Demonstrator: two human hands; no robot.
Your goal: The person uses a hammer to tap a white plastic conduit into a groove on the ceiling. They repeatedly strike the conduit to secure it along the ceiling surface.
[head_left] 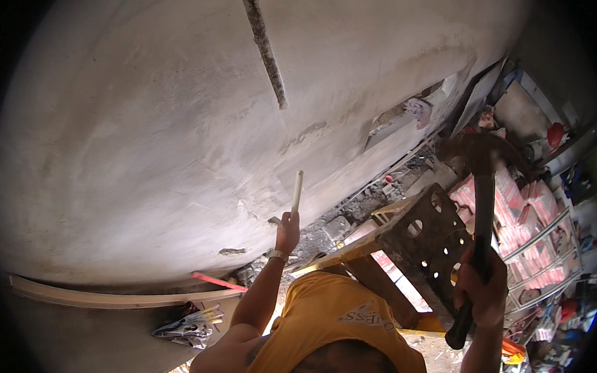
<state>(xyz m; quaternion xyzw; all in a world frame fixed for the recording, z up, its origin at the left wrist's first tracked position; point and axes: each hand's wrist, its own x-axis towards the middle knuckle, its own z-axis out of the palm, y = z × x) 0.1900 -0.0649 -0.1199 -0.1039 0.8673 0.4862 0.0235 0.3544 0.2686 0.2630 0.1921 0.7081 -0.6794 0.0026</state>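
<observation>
My left hand (287,233) is closed round a pale, straight rod (298,190) that points up along the plastered wall (176,138). A short grey tip pokes out on the left side of that fist; I cannot tell whether it belongs to the rod. On the right, my right hand (481,288) grips a hammer (484,218) by its dark handle, raised away from the wall. The hammer's head is at the top and blurred by motion. A narrow, rough groove (264,44) runs down the wall and ends above the rod.
A perforated stand (424,247) is beside me, between my arms. Rubble (340,228) lines the wall's foot, below a rough opening (399,119). Pink-and-white packs (513,210) are stacked at right. A long pale strip (117,299), a red bar (217,281) and a plastic bag (190,326) are at lower left.
</observation>
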